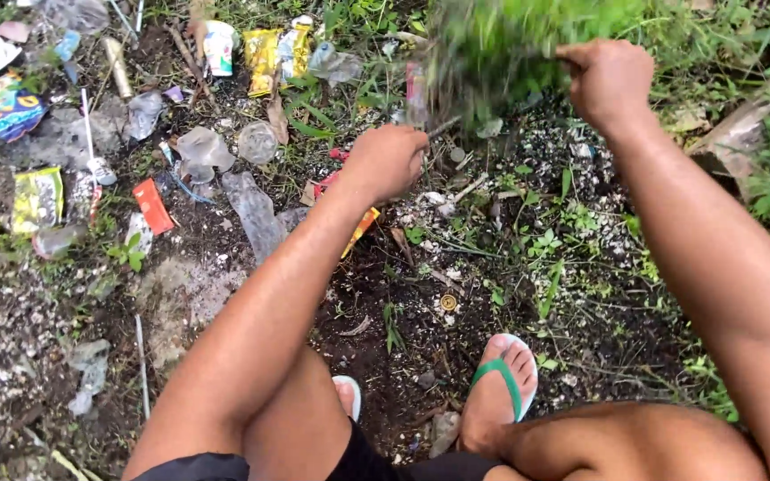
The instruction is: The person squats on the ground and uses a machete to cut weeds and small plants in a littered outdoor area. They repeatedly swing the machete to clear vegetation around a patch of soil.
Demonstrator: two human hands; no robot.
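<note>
Grass clump (510, 44), green, blurred w/ motion, up off the dirt at top centre. Right hand (608, 78) fisted on its top; left hand (389, 160) closed at its thin stems lower down.

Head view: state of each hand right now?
Left hand: closed in a fist beside the blurred clump of grass; contents cannot be told.
Right hand: closed, gripping the grass.

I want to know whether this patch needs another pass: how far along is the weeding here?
Partly done. Bare dark soil lies in front of the feet, so that spot looks pulled. In hand: the right hand and left hand both grip a blurred green grass clump. Left: small weeds on the right, taller grass along the top edge, and plastic litter spread over the left side.
</note>
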